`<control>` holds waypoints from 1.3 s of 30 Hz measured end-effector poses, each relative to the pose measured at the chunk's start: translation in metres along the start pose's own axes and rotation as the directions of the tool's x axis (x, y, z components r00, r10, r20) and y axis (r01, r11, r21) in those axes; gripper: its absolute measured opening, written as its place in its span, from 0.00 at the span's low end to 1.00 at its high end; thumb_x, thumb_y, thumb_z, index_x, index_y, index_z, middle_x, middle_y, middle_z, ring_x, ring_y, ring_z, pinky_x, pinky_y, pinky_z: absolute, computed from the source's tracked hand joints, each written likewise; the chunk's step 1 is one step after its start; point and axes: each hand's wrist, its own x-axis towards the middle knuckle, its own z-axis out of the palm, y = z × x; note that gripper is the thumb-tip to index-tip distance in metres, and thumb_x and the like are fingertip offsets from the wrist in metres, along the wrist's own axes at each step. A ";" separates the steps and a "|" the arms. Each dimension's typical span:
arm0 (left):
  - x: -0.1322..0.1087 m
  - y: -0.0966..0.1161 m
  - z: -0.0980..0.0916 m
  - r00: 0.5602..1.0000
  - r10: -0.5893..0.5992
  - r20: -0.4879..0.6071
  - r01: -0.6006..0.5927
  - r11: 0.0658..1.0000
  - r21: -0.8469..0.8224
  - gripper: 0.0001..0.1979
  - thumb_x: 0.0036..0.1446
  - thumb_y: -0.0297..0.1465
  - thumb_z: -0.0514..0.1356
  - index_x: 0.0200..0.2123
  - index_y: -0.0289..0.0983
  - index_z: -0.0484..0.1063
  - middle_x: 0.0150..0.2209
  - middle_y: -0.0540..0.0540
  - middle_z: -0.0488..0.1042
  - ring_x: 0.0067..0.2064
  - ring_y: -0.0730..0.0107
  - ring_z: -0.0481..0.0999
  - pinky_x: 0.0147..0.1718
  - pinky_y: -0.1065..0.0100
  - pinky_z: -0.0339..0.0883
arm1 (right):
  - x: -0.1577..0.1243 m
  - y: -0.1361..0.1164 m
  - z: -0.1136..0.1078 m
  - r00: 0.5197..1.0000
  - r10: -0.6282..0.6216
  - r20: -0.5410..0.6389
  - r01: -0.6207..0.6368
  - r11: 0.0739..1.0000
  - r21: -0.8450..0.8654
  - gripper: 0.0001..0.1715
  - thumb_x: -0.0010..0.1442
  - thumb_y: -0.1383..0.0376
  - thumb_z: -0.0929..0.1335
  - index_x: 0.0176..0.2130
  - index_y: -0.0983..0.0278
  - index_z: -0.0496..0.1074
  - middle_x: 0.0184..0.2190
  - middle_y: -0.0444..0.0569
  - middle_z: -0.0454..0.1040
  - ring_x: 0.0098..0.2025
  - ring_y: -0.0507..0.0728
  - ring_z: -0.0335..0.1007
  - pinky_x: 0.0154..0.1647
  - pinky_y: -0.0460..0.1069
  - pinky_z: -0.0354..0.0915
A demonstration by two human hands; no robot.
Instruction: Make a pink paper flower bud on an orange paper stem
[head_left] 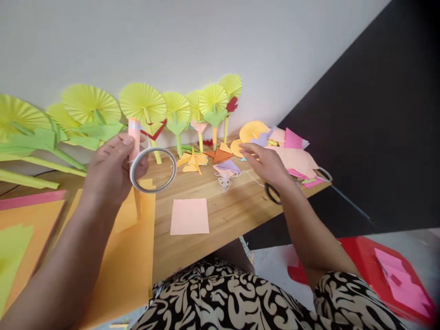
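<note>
My left hand (112,167) is closed around a small rolled tube of pink paper (134,130), held upright above the table. A roll of tape (153,189) hangs at the same hand, its ring facing me. My right hand (263,162) is raised over the right part of the table with its fingers stretched out and nothing visible in them. Close to it lie orange paper pieces (254,131), a white string (225,183) and a black loop (272,193), partly hidden by my wrist. A square of pink paper (189,217) lies flat between my arms.
Yellow pleated paper fans (142,101) on green paper stems lean along the wall. Folded paper shapes (194,160) lie in front of them. Orange sheets (132,256) cover the left side. Stacked pink paper (295,158) sits at the right end. A red stool (354,250) stands lower right.
</note>
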 end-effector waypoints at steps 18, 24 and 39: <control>0.003 0.044 -0.031 0.964 -0.110 0.241 -0.055 0.808 0.587 0.14 0.57 0.42 0.64 0.34 0.36 0.80 0.20 0.52 0.61 0.21 0.77 0.59 0.19 0.74 0.51 | -0.093 0.084 0.010 0.929 0.361 -0.087 -0.369 0.922 -0.120 0.25 0.59 0.58 0.68 0.56 0.56 0.71 0.39 0.62 0.79 0.38 0.68 0.76 0.36 0.58 0.66; 0.011 0.049 -0.044 0.941 -0.121 0.314 -0.139 0.710 0.690 0.12 0.56 0.39 0.63 0.28 0.36 0.80 0.18 0.52 0.60 0.18 0.80 0.52 0.17 0.72 0.43 | -0.049 -0.022 -0.010 0.981 0.026 0.194 -0.061 0.982 0.181 0.27 0.60 0.57 0.70 0.58 0.54 0.73 0.54 0.60 0.75 0.52 0.66 0.75 0.45 0.54 0.70; 0.012 0.040 -0.066 0.892 -0.177 0.416 -0.184 0.699 0.692 0.14 0.59 0.39 0.62 0.29 0.37 0.80 0.23 0.50 0.65 0.22 0.77 0.57 0.21 0.70 0.45 | 0.045 -0.135 0.011 0.803 -0.420 0.423 0.472 0.882 -0.019 0.24 0.62 0.55 0.66 0.56 0.54 0.76 0.39 0.45 0.81 0.31 0.54 0.72 0.31 0.48 0.59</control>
